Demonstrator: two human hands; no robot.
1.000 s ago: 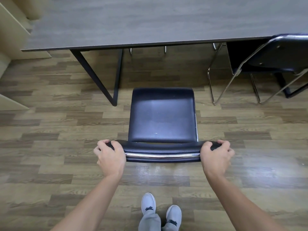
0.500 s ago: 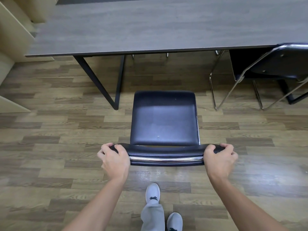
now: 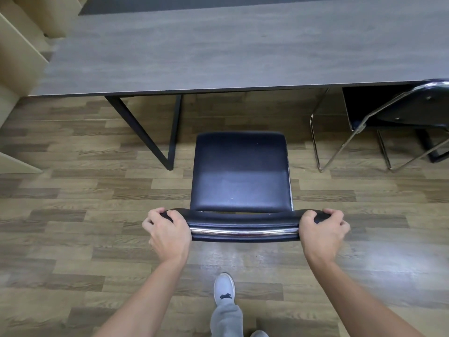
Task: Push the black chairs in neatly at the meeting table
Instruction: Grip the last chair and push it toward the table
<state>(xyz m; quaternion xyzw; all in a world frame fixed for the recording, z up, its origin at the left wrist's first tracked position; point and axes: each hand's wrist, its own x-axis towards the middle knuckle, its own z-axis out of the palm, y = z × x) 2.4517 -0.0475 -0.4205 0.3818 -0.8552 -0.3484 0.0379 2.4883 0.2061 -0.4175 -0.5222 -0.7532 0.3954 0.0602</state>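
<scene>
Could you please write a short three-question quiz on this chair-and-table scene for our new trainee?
1. True or false: both hands grip the backrest of the black chair.
2. The front edge of that chair's seat is: A) under the meeting table; B) short of the table's edge; C) touching the table leg.
3. On which side of the held chair is the second black chair?

Key
1. True: the left hand holds the left end, the right hand the right end.
2. B.
3. The right side, with its seat under the table.
</scene>
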